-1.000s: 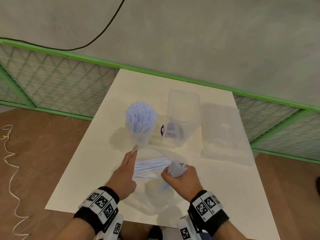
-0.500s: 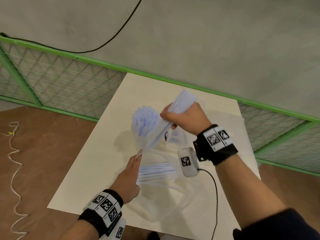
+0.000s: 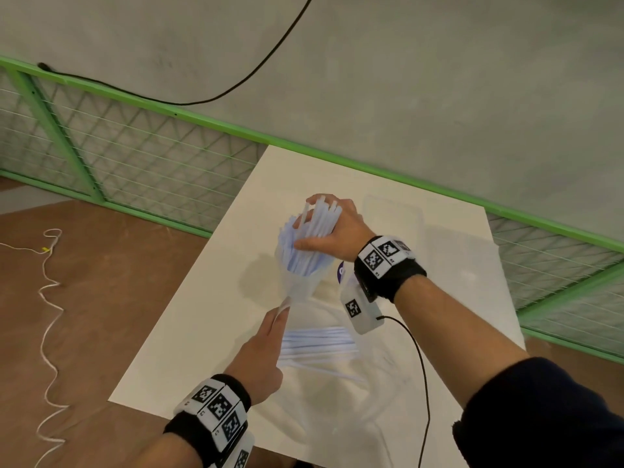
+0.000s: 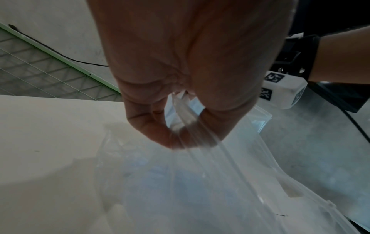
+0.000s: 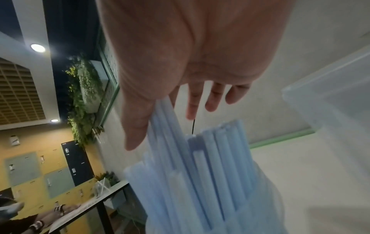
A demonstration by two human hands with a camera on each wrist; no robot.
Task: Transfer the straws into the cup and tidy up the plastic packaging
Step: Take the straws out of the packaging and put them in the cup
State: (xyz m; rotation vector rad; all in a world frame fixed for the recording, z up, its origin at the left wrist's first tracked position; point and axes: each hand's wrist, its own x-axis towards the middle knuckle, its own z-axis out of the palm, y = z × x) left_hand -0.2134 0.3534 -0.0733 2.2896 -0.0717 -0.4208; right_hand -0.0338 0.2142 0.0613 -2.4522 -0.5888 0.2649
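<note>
Our right hand (image 3: 329,231) has its grip spread, fingers straight, touching the straws (image 3: 304,244) in the cup (image 3: 299,285); our left hand (image 3: 266,352) pinches the plastic bag (image 4: 200,182) on the worktop (image 3: 209,332); more straws (image 3: 317,342) lie in it; we should let go gently so the cup stays up.

Green mesh fence (image 3: 141,153); black cable (image 3: 236,82); white cord (image 3: 47,298).
</note>
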